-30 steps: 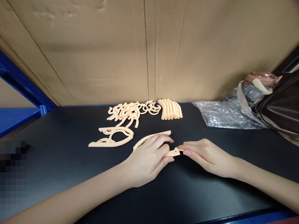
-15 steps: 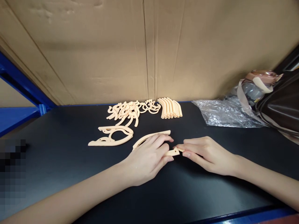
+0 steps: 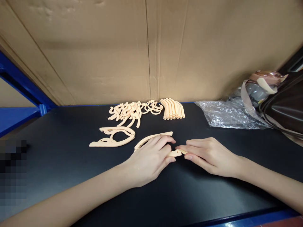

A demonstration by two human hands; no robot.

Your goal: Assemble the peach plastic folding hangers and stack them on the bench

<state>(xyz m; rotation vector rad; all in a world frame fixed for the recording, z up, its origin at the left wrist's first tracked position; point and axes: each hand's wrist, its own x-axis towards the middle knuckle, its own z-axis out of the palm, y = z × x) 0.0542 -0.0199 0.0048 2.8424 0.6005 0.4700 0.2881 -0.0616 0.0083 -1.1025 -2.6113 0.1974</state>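
My left hand [image 3: 149, 159] is closed on a cream plastic folding hanger [image 3: 174, 153], whose arm end with a small hole sticks out past the thumb. Its other arm [image 3: 163, 134] curves out behind the knuckles, and the middle is hidden under the hand. Between the thumb and fingers of my right hand [image 3: 210, 156] is a small cream plastic piece [image 3: 184, 152], mostly covered, its tip right at the holed end. Left of my hands lies another folding hanger [image 3: 118, 144] with its arms folded to one side.
At the back of the black table [image 3: 71, 176] lie a heap of cream hook parts [image 3: 127, 112], several thin curved parts [image 3: 153, 107] and a stack of curved hanger arms [image 3: 172, 109]. A clear plastic bag [image 3: 232, 115] and a bottle with a strap [image 3: 258, 90] are at right. Cardboard [image 3: 94, 56] stands behind.
The small piece in my right hand has shifted slightly at the hanger arm's holed end. My left hand has hardly moved.
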